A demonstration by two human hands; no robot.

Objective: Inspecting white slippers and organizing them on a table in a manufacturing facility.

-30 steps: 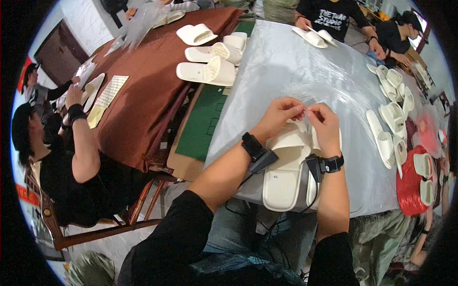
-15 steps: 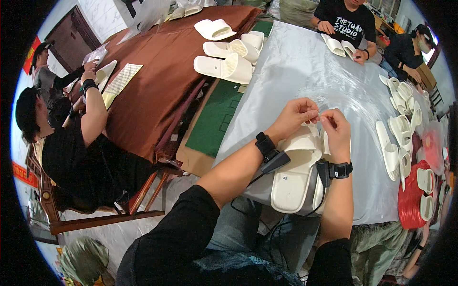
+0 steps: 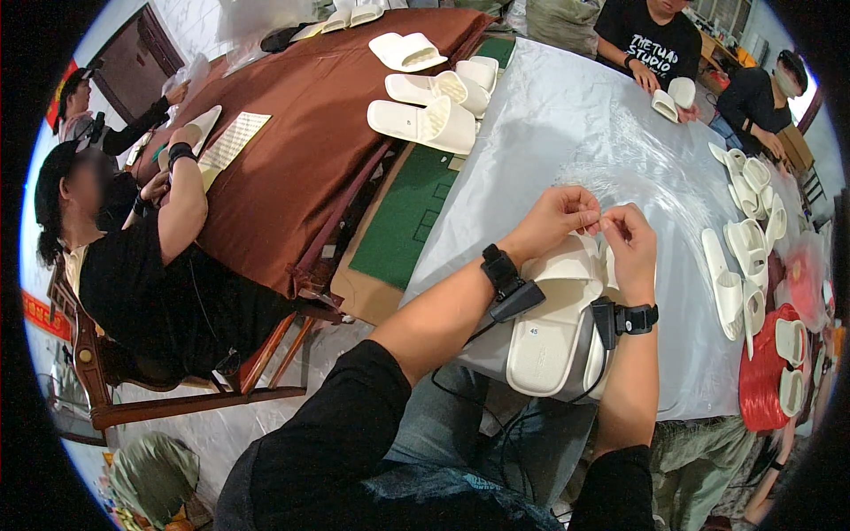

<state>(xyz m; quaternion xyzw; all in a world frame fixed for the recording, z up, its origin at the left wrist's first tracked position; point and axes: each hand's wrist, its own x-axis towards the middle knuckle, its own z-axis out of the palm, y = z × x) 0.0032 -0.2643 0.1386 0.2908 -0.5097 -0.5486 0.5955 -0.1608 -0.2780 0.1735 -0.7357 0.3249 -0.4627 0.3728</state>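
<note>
A pair of cream slide slippers lies on the grey-covered table in front of me. The left slipper (image 3: pixel 539 347) shows most of its footbed, with a small round sticker on it. My right wrist and forearm partly cover the right slipper (image 3: pixel 597 352). Just past the straps, my left hand (image 3: pixel 556 218) is closed in a pinch. Its fingertips meet those of my right hand (image 3: pixel 630 250), also pinched. Whatever is between the fingertips is too small to make out.
Clear plastic sheeting (image 3: pixel 611 181) covers the grey table. Cream slippers (image 3: pixel 748 243) line its right side, near a red bundle (image 3: pixel 763 376). More slippers (image 3: pixel 429 124) rest on the brown-covered table (image 3: pixel 292 168) at left. Co-workers sit or stand around both tables.
My hands stay pinched together in nearly the same place. Across the table, a co-worker has turned and shifted a pair of slippers. The person at left has lowered their hands.
</note>
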